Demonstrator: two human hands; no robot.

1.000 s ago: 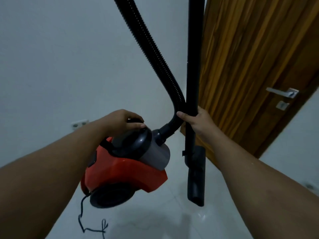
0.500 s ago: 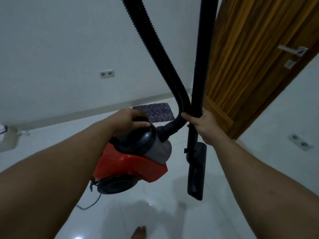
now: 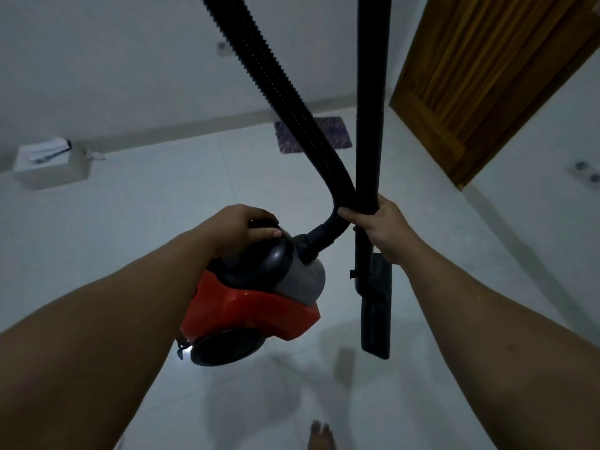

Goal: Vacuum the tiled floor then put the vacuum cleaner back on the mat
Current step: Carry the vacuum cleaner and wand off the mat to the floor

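Note:
A red and black vacuum cleaner (image 3: pixel 246 306) hangs in the air above the white tiled floor (image 3: pixel 130 222). My left hand (image 3: pixel 243 227) grips its black top handle. My right hand (image 3: pixel 380 228) is closed around the black wand (image 3: pixel 370 92) and the ribbed hose (image 3: pixel 282 86) together. The wand stands upright with its flat nozzle (image 3: pixel 376 319) pointing down, off the floor. A small dark purple patterned mat (image 3: pixel 337 133) lies on the floor by the far wall, partly hidden behind the hose.
A wooden door (image 3: pixel 480 76) stands at the right. A white box (image 3: pixel 48 164) sits by the left wall. Wall sockets (image 3: pixel 586 172) show at the right and another socket (image 3: pixel 224 48) on the far wall. My bare foot (image 3: pixel 321 433) is at the bottom edge.
The view has tilted down and swung left: the mat and floor came into sight and the door slid right. Both hands keep their hold on the lifted vacuum.

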